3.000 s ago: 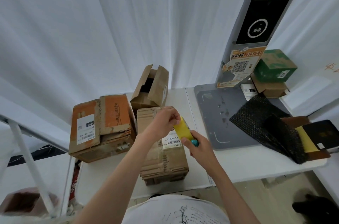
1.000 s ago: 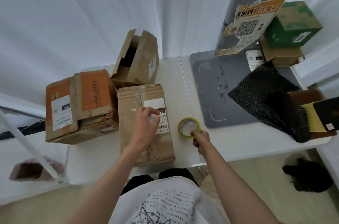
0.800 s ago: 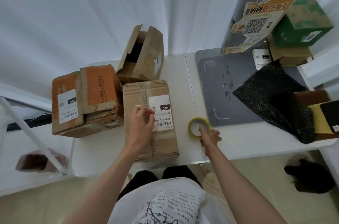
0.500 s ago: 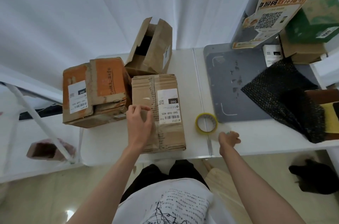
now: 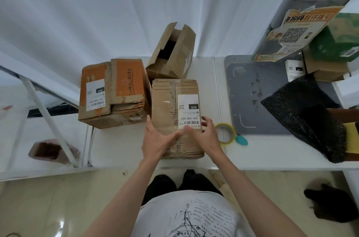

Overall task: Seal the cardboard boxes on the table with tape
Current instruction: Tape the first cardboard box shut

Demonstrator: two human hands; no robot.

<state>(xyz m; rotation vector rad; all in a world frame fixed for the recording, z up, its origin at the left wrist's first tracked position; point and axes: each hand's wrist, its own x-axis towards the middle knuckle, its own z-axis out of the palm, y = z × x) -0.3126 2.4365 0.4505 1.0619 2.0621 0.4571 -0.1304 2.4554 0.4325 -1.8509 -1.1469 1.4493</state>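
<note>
A brown cardboard box [image 5: 171, 100] with a white label lies closed on the white table [image 5: 120, 143], straight in front of me. My left hand [image 5: 155, 139] lies on its near left part, fingers fairly straight across the top. My right hand [image 5: 204, 133] hovers over the box's near right corner with fingers spread and loosely bent; it holds nothing. A yellow tape roll [image 5: 225, 133] lies flat on the table just right of the box, with a small teal cutter [image 5: 241, 140] beside it. An orange box [image 5: 114, 91] stands to the left, and an open-topped box [image 5: 172, 52] stands behind.
A grey plate [image 5: 248, 97] lies on the table's right part, with black bubble wrap [image 5: 303, 112] over it. Behind stand a grey post with a QR poster [image 5: 295, 34], a green box [image 5: 336, 42] and a brown box. White curtains close the back. A white frame leg [image 5: 46, 116] slants at the left.
My right hand has let go of the tape roll, left it and the cutter on the table, and moved left to the box. My left hand slid toward the box's near edge.
</note>
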